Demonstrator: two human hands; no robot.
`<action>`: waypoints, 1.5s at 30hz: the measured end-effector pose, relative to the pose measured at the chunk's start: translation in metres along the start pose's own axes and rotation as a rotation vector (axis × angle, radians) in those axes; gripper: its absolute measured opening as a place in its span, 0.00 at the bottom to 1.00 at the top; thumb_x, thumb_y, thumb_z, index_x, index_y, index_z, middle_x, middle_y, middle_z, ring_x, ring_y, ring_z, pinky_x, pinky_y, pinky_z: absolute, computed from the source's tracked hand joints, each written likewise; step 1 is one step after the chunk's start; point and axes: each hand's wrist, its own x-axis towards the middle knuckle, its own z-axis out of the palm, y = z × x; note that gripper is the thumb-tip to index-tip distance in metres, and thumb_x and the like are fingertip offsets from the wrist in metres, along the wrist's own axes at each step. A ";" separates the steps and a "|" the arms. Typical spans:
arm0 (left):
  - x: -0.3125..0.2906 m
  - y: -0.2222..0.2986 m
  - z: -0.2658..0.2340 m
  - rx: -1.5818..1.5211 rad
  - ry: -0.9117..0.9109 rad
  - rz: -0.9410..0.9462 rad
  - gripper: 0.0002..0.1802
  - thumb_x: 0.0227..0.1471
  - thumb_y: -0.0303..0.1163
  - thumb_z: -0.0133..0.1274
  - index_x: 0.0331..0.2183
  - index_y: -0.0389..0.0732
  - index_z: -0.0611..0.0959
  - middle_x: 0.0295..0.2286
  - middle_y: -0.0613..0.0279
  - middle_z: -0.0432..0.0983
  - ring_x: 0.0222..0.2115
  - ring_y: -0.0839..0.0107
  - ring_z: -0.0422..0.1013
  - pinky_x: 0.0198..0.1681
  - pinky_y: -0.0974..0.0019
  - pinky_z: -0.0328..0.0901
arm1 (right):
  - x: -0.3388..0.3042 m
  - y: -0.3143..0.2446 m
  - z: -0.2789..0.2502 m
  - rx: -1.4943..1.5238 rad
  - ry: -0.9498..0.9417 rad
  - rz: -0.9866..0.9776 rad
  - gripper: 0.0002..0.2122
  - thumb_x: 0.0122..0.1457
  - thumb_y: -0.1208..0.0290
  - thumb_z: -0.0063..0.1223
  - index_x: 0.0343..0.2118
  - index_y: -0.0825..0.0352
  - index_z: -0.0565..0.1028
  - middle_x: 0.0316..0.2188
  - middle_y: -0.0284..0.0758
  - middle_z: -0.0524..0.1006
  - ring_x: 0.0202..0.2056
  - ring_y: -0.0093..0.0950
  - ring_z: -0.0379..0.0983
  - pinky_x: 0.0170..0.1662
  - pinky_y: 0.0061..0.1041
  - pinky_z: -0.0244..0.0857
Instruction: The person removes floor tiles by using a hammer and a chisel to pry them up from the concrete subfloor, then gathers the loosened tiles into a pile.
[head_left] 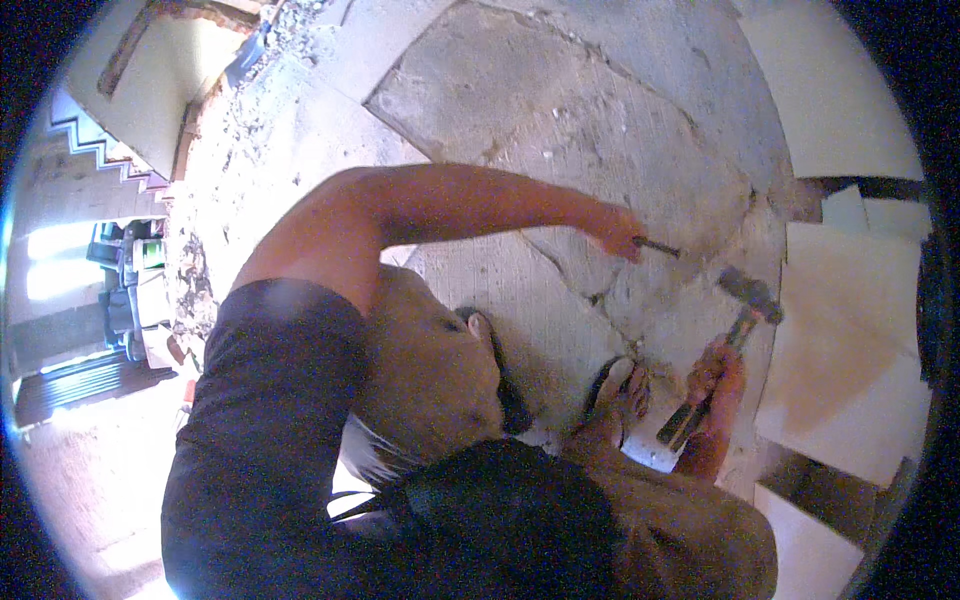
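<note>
My left arm stretches across the view, and my left hand [616, 232] is closed round a thin dark chisel [660, 247]. Its free end points right, toward a rough, chipped patch of the floor [575, 150]; whether it touches the surface I cannot tell. Lower right, my right hand [712, 372] grips the handle of a hammer [750, 293]. The heavy metal head is up, just right of and below the chisel's end, apart from it. Part of the handle sticks out below my fist.
My sandalled feet [618, 390] are on the floor below the chisel. Large pale panels [850, 340] line the right side, with dark gaps between them. Broken rubble [255, 105] lies along the upper left. Several stored items [130, 285] stand far left.
</note>
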 end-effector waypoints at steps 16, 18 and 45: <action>-0.039 -0.008 -0.014 0.051 0.081 0.062 0.17 0.54 0.48 0.43 0.34 0.44 0.73 0.26 0.53 0.71 0.30 0.53 0.70 0.35 0.52 0.64 | 0.001 0.005 0.006 0.033 0.005 0.083 0.06 0.56 0.67 0.46 0.26 0.61 0.65 0.15 0.22 0.58 0.12 0.13 0.52 0.11 0.13 0.49; -0.037 -0.008 -0.013 0.068 0.097 0.099 0.17 0.54 0.47 0.44 0.33 0.43 0.73 0.27 0.53 0.71 0.31 0.54 0.70 0.35 0.52 0.63 | -0.007 -0.015 -0.006 0.106 0.054 -0.030 0.07 0.56 0.67 0.46 0.25 0.60 0.63 0.15 0.22 0.58 0.12 0.13 0.51 0.12 0.14 0.49; -0.025 -0.011 -0.004 -0.056 -0.033 -0.026 0.13 0.46 0.39 0.50 0.30 0.39 0.76 0.23 0.52 0.73 0.25 0.56 0.71 0.28 0.53 0.64 | 0.005 0.023 0.039 -0.033 -0.047 0.168 0.09 0.56 0.66 0.46 0.22 0.57 0.62 0.13 0.22 0.58 0.11 0.15 0.52 0.10 0.17 0.49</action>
